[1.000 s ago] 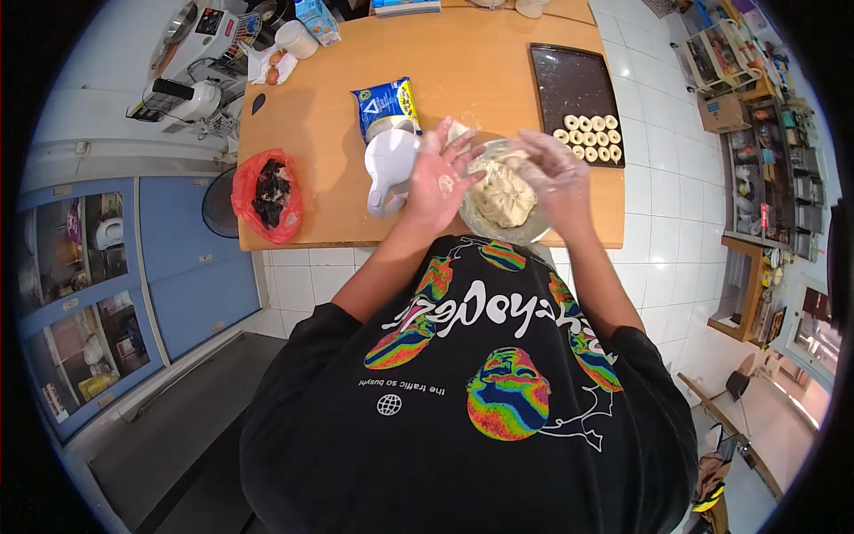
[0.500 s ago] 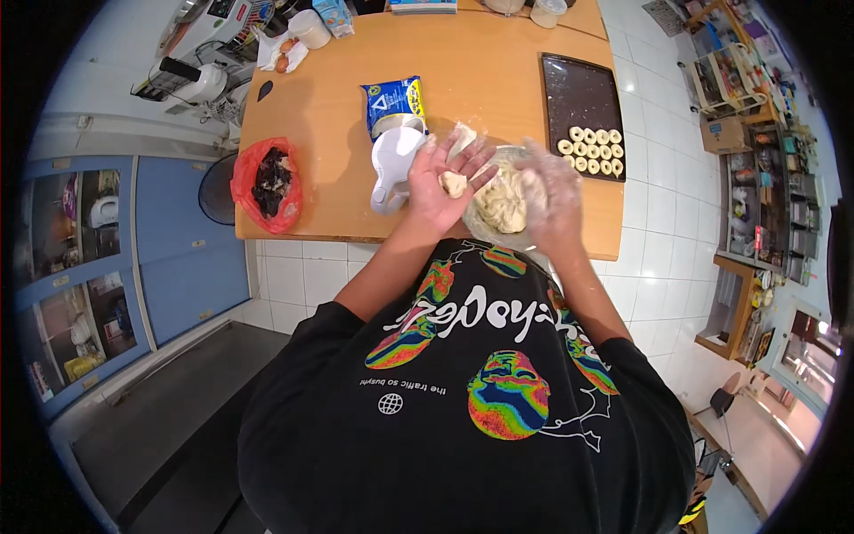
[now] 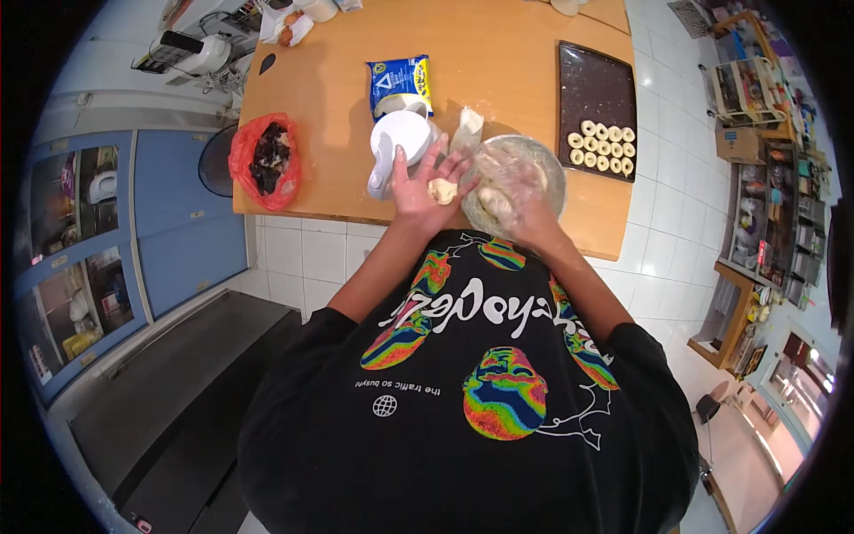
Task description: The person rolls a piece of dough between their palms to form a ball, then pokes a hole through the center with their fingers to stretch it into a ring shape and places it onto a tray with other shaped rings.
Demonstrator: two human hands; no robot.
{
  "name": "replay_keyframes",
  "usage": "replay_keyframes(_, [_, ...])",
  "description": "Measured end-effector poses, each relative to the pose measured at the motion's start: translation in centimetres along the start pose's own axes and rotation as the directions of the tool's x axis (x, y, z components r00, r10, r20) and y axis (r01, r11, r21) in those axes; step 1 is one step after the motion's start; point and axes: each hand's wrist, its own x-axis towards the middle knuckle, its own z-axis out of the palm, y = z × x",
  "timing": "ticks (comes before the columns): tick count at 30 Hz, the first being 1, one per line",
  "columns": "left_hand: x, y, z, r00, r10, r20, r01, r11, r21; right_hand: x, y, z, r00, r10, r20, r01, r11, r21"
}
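Note:
My left hand is palm up, fingers spread, with a small lump of pale dough lying in the palm. My right hand, whitened and smeared by motion, is down in the round bowl over the dough there, which it largely hides; its fingers are unclear. Just beyond my left hand stand a white handled container and a blue packet. A small whitish bag lies by the bowl's left rim.
A dark tray with several dough rings sits at the table's right. A red plastic bag with dark scraps is at left. Eggs on white wrapping and a white appliance are at back left. Blue cabinets line the left.
My right hand has dropped from above the bowl down into it. The dough lump in my left palm shows more plainly than a second ago. The whole view has shifted slightly.

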Motion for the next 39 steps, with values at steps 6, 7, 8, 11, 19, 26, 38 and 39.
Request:
replay_keyframes(6, [0.8, -4.8, 3.5, 0.962, 0.223, 0.161, -0.265, 0.908, 0.325, 3.9, -3.6, 0.5, 0.99, 0.14, 0.022, -0.136, 0.895, 0.425])
replay_keyframes(7, [2.5, -3.0, 2.2, 0.906, -0.026, 0.423, -0.039, 0.989, 0.145, 4.1, -4.7, -0.5, 0.995, -0.01, -0.096, 0.034, 0.966, 0.255])
replay_keyframes(8, [3.6, -1.9, 1.7, 0.707, -0.204, 0.677, 0.243, 0.969, 0.038, 4.3, -5.1, -1.4, 0.994, -0.01, -0.109, 0.037, 0.967, 0.251])
replay_keyframes(11, [-2.0, -3.3, 8.8, 0.98, -0.094, 0.176, 0.072, 0.989, 0.126, 4.2, -4.0, -3.6, 0.989, -0.14, 0.045, 0.145, 0.978, -0.147])
replay_keyframes(19, [-3.6, -3.4, 11.9, 0.9, -0.163, 0.405, 0.103, 0.981, 0.166, 3.5, -6.6, -5.4, 0.981, 0.008, -0.194, 0.005, 0.998, 0.062])
replay_keyframes(26, [1.3, -5.1, 7.4, 0.547, -0.299, 0.782, 0.168, 0.954, 0.247, 3.5, -9.9, -5.9, 0.939, -0.152, -0.307, 0.163, 0.987, 0.01])
replay_keyframes(38, [-4.1, -4.7, 10.3, 0.734, -0.146, 0.663, -0.028, 0.969, 0.245, 1.5, -5.7, -6.1, 0.987, -0.045, -0.157, 0.062, 0.992, 0.108])
replay_keyframes(39, [-3.5, -6.7, 9.4, 0.786, -0.118, 0.607, -0.101, 0.944, 0.313, 1.6, -5.3, -6.7, 0.985, 0.112, -0.13, -0.096, 0.987, 0.126])
